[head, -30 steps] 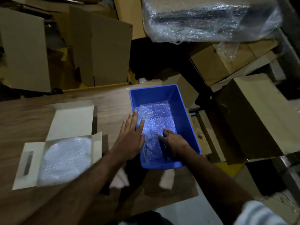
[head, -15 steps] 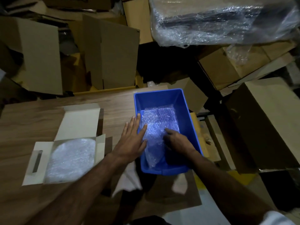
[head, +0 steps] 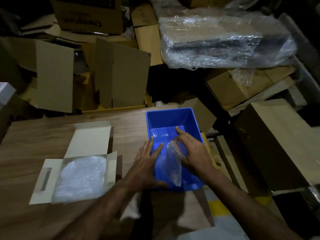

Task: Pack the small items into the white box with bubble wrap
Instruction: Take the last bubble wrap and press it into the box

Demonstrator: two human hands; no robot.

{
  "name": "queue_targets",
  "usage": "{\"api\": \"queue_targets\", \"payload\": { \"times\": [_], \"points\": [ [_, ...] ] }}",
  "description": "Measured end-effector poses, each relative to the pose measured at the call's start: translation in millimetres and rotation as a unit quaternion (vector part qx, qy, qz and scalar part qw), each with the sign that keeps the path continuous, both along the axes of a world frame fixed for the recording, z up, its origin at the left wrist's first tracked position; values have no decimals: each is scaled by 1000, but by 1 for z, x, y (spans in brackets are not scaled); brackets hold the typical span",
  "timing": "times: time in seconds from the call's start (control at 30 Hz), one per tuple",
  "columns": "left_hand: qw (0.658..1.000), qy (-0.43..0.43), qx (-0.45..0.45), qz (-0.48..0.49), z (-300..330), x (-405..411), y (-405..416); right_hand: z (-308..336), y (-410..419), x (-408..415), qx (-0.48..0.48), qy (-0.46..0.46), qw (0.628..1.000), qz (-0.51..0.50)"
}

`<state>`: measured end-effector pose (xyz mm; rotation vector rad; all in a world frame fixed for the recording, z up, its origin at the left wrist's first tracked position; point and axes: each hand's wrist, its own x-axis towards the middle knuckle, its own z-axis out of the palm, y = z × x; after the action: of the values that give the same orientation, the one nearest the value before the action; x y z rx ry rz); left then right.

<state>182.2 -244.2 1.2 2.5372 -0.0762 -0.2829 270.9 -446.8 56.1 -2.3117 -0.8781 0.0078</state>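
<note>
White box [head: 52,179]: one, open, lying at the near left of the wooden table [head: 129,122]; lid flap folded back toward the far side, side flaps spread. One sheet of bubble wrap lining [head: 80,177] fills its base.

Blue bin [head: 173,118]: one, at the table's right edge, just right of the white box with a strip of bare wood between them. Its far half shows a bare floor.

Bubble-wrap piece [head: 174,168]: one, inside the bin's near half, standing partly on edge.

Hands: two, close together but not touching. Left hand [head: 147,167] lies flat with straight fingers spread over the bin's left rim, fingertips reaching inside. Right hand [head: 194,153] is inside the bin, its thumb curled against the bubble-wrap piece, index finger stretched toward the far wall; it appears to grip the wrap, though the dim light leaves this uncertain.

Open room: bare tabletop lies far of the white box and between box and bin; the bin's right wall sits at the table edge.

Hidden or unclear: any small items under the hand or wrap cannot be made out. Brown cardboard cartons [head: 121,75] crowd the far side; one plastic-wrapped bundle [head: 225,38] lies at the far right. Both forearms are cut off by the near frame edge.
</note>
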Motion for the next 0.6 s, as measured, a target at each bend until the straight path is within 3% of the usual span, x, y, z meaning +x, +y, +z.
{"api": "queue_targets", "payload": {
  "times": [0.07,0.13,0.3,0.43,0.5,0.57,0.6],
  "points": [
    [999,-23,-23,1,-8,5,-5,13,12,-7,7,-43,999,-5],
    [993,-38,-101,43,-11,7,-6,20,22,-9,11,-84,996,-10],
    [908,-171,-304,230,58,-21,32,48,49,-8,65,-84,994,5],
    [891,-198,-343,222,104,-54,96,70,92,-16,135,44,989,36],
    [877,-179,-377,240,123,-69,124,79,119,-22,185,174,967,21],
    [829,-166,-450,287,138,-81,144,87,144,-28,235,366,900,-6],
    [800,-160,-483,319,141,-85,153,89,155,-32,264,477,838,-4]
  ]
}}
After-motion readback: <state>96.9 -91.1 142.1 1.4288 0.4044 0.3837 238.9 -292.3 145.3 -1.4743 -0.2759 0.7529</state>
